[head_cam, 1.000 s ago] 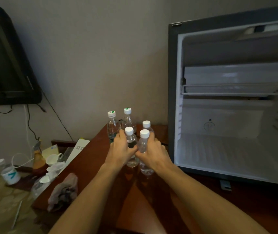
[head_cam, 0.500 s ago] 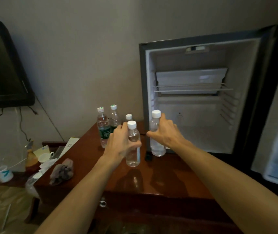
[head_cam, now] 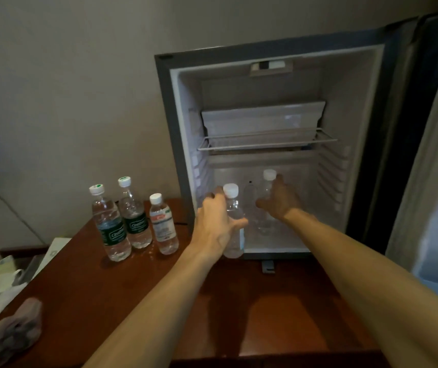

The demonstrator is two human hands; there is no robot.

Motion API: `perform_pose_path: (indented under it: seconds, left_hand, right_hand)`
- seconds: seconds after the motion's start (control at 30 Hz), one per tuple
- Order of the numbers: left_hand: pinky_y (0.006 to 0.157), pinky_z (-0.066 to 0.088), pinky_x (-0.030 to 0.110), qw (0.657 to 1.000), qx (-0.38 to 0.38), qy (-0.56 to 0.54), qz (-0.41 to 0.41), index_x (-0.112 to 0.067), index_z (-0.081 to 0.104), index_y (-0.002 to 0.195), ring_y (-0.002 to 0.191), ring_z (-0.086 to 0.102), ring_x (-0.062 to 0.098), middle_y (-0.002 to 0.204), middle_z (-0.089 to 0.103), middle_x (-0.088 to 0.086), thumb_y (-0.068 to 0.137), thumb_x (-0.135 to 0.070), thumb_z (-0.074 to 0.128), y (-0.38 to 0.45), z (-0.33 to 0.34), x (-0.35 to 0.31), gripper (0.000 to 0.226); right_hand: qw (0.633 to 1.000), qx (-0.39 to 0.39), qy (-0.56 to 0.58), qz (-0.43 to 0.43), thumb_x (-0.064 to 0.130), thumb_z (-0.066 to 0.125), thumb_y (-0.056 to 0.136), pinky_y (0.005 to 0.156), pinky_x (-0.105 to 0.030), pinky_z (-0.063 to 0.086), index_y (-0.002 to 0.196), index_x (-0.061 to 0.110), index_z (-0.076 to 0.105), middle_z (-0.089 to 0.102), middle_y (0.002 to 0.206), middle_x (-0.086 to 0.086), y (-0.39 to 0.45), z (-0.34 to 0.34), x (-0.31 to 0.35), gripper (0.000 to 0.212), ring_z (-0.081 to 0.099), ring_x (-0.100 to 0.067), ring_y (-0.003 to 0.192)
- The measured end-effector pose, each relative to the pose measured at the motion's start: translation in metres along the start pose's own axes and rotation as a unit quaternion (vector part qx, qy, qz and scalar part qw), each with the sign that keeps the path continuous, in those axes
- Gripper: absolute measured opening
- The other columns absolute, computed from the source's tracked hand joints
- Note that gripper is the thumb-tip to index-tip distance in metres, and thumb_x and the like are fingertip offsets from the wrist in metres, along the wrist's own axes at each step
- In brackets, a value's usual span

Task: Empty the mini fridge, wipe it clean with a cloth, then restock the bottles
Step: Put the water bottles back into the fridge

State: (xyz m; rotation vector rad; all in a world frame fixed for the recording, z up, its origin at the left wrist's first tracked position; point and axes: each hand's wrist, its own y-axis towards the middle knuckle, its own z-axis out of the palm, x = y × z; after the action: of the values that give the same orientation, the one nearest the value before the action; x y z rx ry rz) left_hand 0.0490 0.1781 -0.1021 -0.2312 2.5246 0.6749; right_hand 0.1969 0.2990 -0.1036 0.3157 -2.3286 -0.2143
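The mini fridge [head_cam: 358, 107] stands open on the wooden table [head_cam: 138, 293]. My left hand [head_cam: 216, 224] grips a clear water bottle [head_cam: 235, 224] with a white cap at the fridge's front lip. My right hand [head_cam: 279, 201] reaches deep into the lower compartment and holds a second clear bottle [head_cam: 267, 187] upright near the back wall. Left of the fridge stand three more bottles: two with green labels [head_cam: 111, 229] [head_cam: 135, 219] and one with a red-and-white label [head_cam: 163, 227]. A crumpled cloth [head_cam: 13, 330] lies at the table's front left corner.
The fridge door [head_cam: 430, 155] hangs open at the right. A wire shelf [head_cam: 265, 143] with a white tray above it spans the fridge's middle. Cups, paper and plastic wrap [head_cam: 2, 285] clutter a lower surface at the far left.
Both hands carried their bottles rightward from the table group to the fridge. The right hand's bottle is now deep inside; the left hand's bottle has reached the front lip.
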Motion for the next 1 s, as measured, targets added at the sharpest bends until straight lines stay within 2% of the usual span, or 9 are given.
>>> perform_pose_path:
  seconds: [0.1,0.17,0.27,0.37,0.43,0.53,0.7,1.0]
  left_hand:
    - [0.089,0.057,0.042,0.999,0.024,-0.031,-0.011,-0.019,0.044,0.13,0.107,0.063,0.026,0.119,0.056,0.005,0.075,-0.038,0.086,0.033,0.027,-0.004,0.072]
    - [0.091,0.053,0.039,0.999,0.022,-0.011,-0.039,-0.017,0.044,0.133,0.112,0.06,0.028,0.124,0.055,0.007,0.079,-0.037,0.084,0.056,0.043,-0.006,0.07]
    - [0.082,0.047,0.03,0.999,0.004,-0.032,-0.024,-0.015,0.046,0.132,0.111,0.06,0.026,0.124,0.056,0.008,0.083,-0.035,0.082,0.083,0.059,-0.003,0.063]
    - [0.075,0.04,0.029,0.999,0.002,-0.05,-0.016,-0.011,0.048,0.126,0.107,0.06,0.028,0.119,0.055,0.008,0.083,-0.036,0.082,0.111,0.07,0.004,0.061]
    - [0.078,0.042,0.031,0.998,0.01,-0.06,-0.019,-0.011,0.049,0.127,0.109,0.06,0.03,0.121,0.057,0.01,0.079,-0.035,0.085,0.128,0.075,0.008,0.065]
    - [0.09,0.049,0.039,0.998,0.02,-0.055,-0.013,-0.011,0.049,0.132,0.114,0.059,0.039,0.125,0.06,0.017,0.075,-0.034,0.086,0.148,0.083,0.008,0.072]
    - [0.099,0.046,0.048,0.998,0.027,-0.062,-0.02,-0.009,0.047,0.137,0.119,0.053,0.042,0.128,0.054,0.021,0.079,-0.03,0.082,0.16,0.097,0.004,0.071]
    - [0.098,0.048,0.047,0.997,0.07,-0.022,-0.029,-0.011,0.031,0.149,0.121,0.053,0.045,0.134,0.047,0.022,0.089,-0.036,0.073,0.159,0.097,0.0,0.078]
  right_hand:
    - [1.0,-0.021,0.012,0.013,0.032,0.08,0.076,0.076,-0.033,0.05,0.133,0.009,0.037,0.062,0.117,-0.015,0.029,0.005,-0.013,0.075,0.063,-0.033,0.101]
    - [0.999,-0.022,0.024,0.018,0.033,0.08,0.075,0.075,-0.03,0.047,0.131,0.01,0.038,0.061,0.118,-0.016,0.048,0.007,-0.02,0.073,0.063,-0.033,0.103]
    - [0.999,-0.024,0.042,0.009,0.033,0.08,0.076,0.079,-0.03,0.046,0.128,0.01,0.041,0.061,0.118,-0.013,0.068,0.009,-0.027,0.069,0.062,-0.033,0.106]
    - [0.998,-0.024,0.052,-0.001,0.034,0.079,0.076,0.08,-0.03,0.047,0.126,0.013,0.043,0.063,0.117,-0.009,0.081,0.013,-0.033,0.064,0.063,-0.03,0.107]
    - [0.998,-0.019,0.053,-0.006,0.037,0.078,0.076,0.085,-0.033,0.049,0.128,0.015,0.043,0.063,0.121,-0.009,0.086,0.014,-0.036,0.067,0.062,-0.031,0.11]
    - [0.998,-0.01,0.058,-0.02,0.04,0.079,0.076,0.084,-0.028,0.045,0.135,0.018,0.04,0.063,0.124,-0.007,0.091,0.014,-0.039,0.074,0.062,-0.029,0.111]
    - [0.998,-0.012,0.054,-0.016,0.039,0.08,0.076,0.088,-0.028,0.045,0.143,0.02,0.034,0.061,0.13,-0.009,0.094,0.017,-0.035,0.083,0.06,-0.03,0.117]
    - [0.999,0.002,0.045,0.012,0.037,0.079,0.078,0.095,-0.034,0.047,0.143,0.02,0.034,0.058,0.135,-0.011,0.094,0.014,-0.033,0.081,0.057,-0.032,0.122]
